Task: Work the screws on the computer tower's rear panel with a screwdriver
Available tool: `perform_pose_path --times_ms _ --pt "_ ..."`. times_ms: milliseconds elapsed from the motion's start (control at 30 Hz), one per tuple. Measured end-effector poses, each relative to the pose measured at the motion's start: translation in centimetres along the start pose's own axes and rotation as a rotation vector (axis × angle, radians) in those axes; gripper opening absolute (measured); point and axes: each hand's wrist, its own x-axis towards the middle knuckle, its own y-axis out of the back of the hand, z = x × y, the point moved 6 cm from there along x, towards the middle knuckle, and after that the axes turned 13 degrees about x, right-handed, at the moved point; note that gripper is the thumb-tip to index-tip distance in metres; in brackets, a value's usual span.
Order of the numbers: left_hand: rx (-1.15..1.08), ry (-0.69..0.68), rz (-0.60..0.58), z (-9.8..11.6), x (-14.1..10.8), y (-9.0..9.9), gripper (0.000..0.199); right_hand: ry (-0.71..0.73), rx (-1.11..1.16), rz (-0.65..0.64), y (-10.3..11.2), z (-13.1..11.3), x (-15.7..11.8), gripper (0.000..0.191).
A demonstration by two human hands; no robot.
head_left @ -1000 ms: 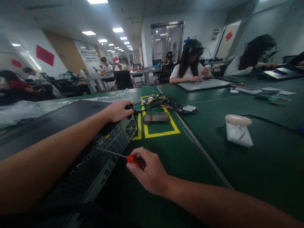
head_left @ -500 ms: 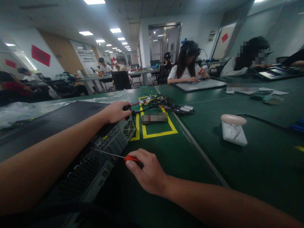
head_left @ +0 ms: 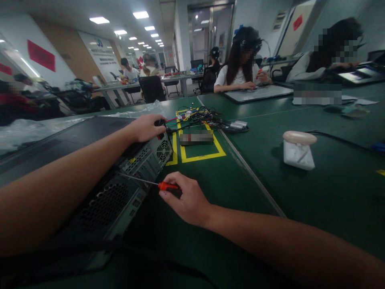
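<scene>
A dark computer case (head_left: 105,200) lies on the green table at the left, its metal back panel with a round fan grille facing right. My right hand (head_left: 188,199) is closed on the orange and black handle of a screwdriver (head_left: 167,187). The long thin shaft points left, and its tip meets the case's back panel below my left forearm. My left hand (head_left: 148,127) rests at the far corner of the case, above the fan grille, with its fingers curled round something black there that I cannot make out.
Tangled cables (head_left: 207,118) and a small blurred box (head_left: 196,137) lie by yellow tape rectangles (head_left: 203,157). A white container with a pinkish lid (head_left: 298,154) stands at the right. Clear plastic wrap (head_left: 27,130) lies behind the case. People work across the table.
The camera view has tipped down slightly, so everything sits higher in the picture. Both hands keep their places at the case, and the screwdriver stays against the back panel.
</scene>
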Motion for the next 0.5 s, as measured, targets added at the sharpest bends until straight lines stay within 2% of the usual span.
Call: perform_pose_path --times_ms 500 --pt "-0.01 -0.008 -0.004 -0.17 0.15 -0.08 0.064 0.009 -0.003 -0.005 0.07 0.03 0.03 0.019"
